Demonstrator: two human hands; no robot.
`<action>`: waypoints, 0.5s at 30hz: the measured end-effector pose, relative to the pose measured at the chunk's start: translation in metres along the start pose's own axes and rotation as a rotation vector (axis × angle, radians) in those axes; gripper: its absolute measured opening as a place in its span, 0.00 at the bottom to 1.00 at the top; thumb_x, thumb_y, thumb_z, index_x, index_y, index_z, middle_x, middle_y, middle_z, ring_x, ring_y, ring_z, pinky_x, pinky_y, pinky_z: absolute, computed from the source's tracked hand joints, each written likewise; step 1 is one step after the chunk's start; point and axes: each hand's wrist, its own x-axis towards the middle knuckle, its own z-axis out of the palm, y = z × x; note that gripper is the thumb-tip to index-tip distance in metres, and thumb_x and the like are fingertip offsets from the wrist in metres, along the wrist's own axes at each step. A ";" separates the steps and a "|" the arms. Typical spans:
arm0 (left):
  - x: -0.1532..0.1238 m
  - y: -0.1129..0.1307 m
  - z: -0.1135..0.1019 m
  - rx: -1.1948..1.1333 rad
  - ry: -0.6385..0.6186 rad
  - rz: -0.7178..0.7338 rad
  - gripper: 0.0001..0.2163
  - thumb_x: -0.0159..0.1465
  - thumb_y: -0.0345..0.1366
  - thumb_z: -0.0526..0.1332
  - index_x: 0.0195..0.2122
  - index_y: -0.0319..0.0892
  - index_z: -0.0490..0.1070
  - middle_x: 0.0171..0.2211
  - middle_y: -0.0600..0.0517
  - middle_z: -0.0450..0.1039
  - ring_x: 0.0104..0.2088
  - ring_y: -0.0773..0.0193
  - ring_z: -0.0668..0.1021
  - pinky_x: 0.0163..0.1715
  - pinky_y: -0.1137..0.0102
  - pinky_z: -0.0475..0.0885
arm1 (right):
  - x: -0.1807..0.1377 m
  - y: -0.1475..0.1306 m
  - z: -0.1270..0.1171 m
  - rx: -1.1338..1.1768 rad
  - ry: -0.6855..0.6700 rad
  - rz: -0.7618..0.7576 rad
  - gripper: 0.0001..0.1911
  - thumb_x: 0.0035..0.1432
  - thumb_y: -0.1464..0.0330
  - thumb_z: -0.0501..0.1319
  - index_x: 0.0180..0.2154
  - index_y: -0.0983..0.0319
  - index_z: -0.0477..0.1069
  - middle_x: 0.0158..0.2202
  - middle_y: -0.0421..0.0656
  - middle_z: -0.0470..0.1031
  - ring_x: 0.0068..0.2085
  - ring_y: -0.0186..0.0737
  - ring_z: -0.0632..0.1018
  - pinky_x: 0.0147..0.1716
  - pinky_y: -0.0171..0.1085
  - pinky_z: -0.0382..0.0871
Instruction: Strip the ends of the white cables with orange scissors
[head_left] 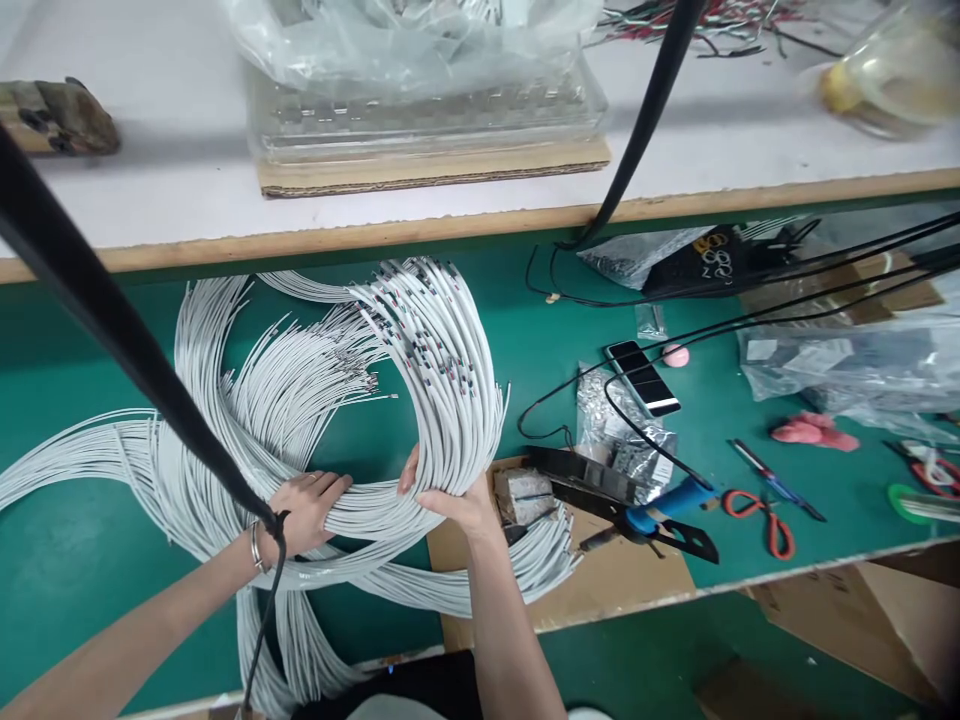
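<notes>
Two bare hands, a silvery bracelet and black clothing.
Toward eight o'clock, a slim bracelet (256, 548) of shiny, silver-toned metal rings the wrist just below the left hand (309, 512); the left forearm (161, 622) is bare from there to the picture's edge. Near six o'clock, the right hand (454, 502) and right forearm (504, 620) are bare too, slim and smooth in outline. Also at six o'clock lies plain black clothing (442, 682) with a rounded pale grey patch (394, 709) low down; the kind of garment cannot be told.
</notes>
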 end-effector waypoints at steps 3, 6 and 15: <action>0.001 0.004 -0.005 -0.005 -0.025 -0.031 0.20 0.70 0.37 0.58 0.61 0.39 0.73 0.52 0.39 0.83 0.50 0.43 0.85 0.52 0.53 0.80 | -0.001 0.000 0.001 0.026 -0.008 -0.004 0.21 0.49 0.54 0.79 0.38 0.60 0.80 0.30 0.45 0.81 0.30 0.47 0.81 0.33 0.46 0.78; 0.002 0.008 -0.011 -0.013 -0.063 -0.069 0.21 0.68 0.35 0.60 0.62 0.43 0.74 0.55 0.41 0.82 0.52 0.43 0.84 0.54 0.53 0.80 | -0.003 0.003 0.001 0.055 -0.002 -0.006 0.20 0.49 0.56 0.79 0.37 0.60 0.80 0.30 0.46 0.81 0.30 0.47 0.82 0.33 0.46 0.78; 0.042 0.013 -0.034 0.032 -0.235 -0.259 0.20 0.68 0.45 0.67 0.56 0.38 0.76 0.43 0.41 0.83 0.44 0.45 0.85 0.46 0.53 0.81 | 0.061 0.037 -0.050 0.102 0.411 -0.024 0.28 0.52 0.47 0.73 0.45 0.59 0.75 0.35 0.42 0.79 0.28 0.38 0.77 0.27 0.39 0.73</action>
